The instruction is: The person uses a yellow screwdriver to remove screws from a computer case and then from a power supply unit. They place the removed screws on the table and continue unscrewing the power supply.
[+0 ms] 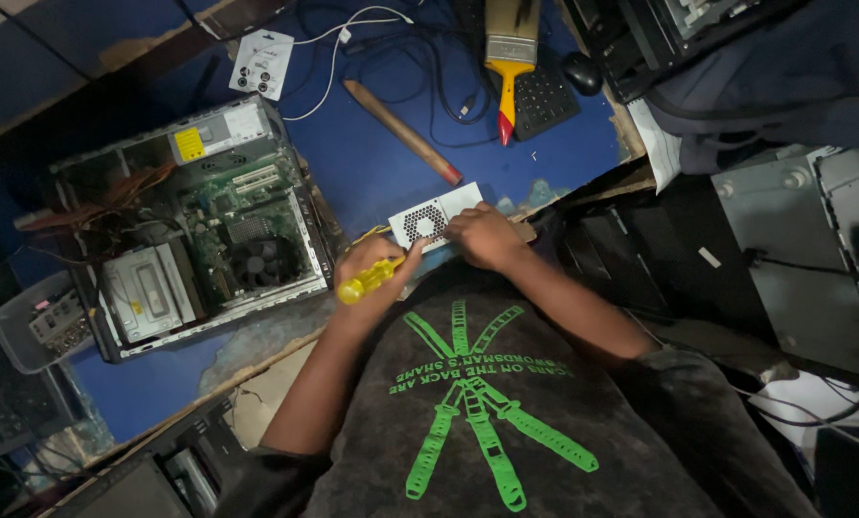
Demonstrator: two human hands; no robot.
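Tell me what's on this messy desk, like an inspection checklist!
Surface: blue worn desk top.
Job's things: silver vented metal power supply box at the desk edge; yellow-handled screwdriver.
Clutter: open desktop computer case, yellow-handled paintbrush, brown wooden stick, black keyboard.
Grips: left hand grips the screwdriver; right hand rests on the box.
Cables: white cable and black cables.
Surroundings: grey metal panels.

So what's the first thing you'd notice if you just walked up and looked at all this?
Probably the bright yellow screwdriver in the left hand, pointed at a small grey power supply box that the right hand steadies at the near edge of the blue table. Next, the opened computer case lying on the left, circuit board and fan showing, and a yellow-handled paintbrush at the far end.
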